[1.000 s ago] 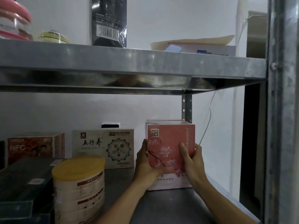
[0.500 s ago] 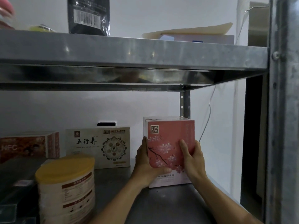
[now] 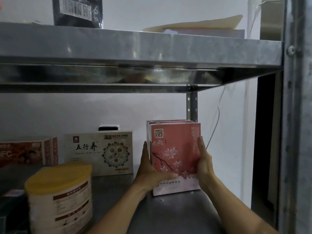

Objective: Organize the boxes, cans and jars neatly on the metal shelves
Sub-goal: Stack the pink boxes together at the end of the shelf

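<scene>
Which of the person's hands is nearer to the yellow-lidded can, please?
Left. The left hand grips the pink box on the side facing the can; the right hand holds the far side.

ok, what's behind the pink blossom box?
Top and left edges of more upright boxes show behind the pink box; their fronts are covered, so the count and type are unclear.

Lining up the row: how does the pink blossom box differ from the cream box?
The pink blossom box is taller than wide; the cream box is wider than tall. Left hand and right hand grip the pink box; the cream box is untouched. Both face forward on the lower shelf.
</scene>
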`<control>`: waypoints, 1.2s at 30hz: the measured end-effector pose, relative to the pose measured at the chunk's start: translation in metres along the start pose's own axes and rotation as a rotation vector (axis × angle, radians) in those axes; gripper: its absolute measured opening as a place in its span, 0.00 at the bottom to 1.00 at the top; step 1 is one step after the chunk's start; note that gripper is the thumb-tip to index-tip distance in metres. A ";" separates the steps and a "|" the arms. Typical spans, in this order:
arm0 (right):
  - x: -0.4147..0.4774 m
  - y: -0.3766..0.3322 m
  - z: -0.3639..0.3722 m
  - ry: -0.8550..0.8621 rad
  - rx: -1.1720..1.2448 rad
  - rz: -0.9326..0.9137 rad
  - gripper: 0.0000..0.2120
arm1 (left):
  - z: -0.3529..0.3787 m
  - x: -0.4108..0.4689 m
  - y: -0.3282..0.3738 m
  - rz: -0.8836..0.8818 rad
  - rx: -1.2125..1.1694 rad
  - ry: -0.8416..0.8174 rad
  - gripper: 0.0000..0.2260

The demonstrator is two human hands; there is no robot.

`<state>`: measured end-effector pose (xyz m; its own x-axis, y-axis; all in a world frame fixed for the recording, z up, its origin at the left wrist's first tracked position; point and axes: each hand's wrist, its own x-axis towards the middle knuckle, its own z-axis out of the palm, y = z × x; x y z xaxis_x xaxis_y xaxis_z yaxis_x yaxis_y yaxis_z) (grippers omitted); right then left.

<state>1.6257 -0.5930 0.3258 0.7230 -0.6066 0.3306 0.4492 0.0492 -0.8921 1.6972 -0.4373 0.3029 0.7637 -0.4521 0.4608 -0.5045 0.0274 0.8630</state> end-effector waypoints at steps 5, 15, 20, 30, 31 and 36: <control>0.002 -0.007 0.000 -0.125 0.024 0.047 0.33 | 0.000 0.005 -0.003 0.002 -0.029 -0.027 0.51; 0.015 -0.018 -0.007 -0.256 -0.019 0.088 0.25 | -0.006 0.004 -0.004 0.020 0.039 -0.040 0.57; 0.016 -0.013 -0.008 -0.320 -0.012 0.096 0.31 | -0.009 0.003 -0.004 0.031 0.046 -0.057 0.57; 0.013 -0.004 -0.003 -0.258 -0.031 0.007 0.28 | -0.016 0.007 -0.011 0.020 0.068 -0.031 0.54; 0.012 -0.004 -0.002 -0.241 -0.046 -0.001 0.27 | -0.016 0.007 -0.011 0.020 0.069 -0.035 0.54; 0.012 -0.001 0.000 -0.190 -0.092 -0.025 0.28 | -0.016 0.008 -0.013 -0.003 0.059 -0.059 0.54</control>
<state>1.6339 -0.6004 0.3303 0.8022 -0.4457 0.3974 0.4247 -0.0419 -0.9044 1.7162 -0.4270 0.2990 0.7411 -0.5038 0.4439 -0.5264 -0.0255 0.8498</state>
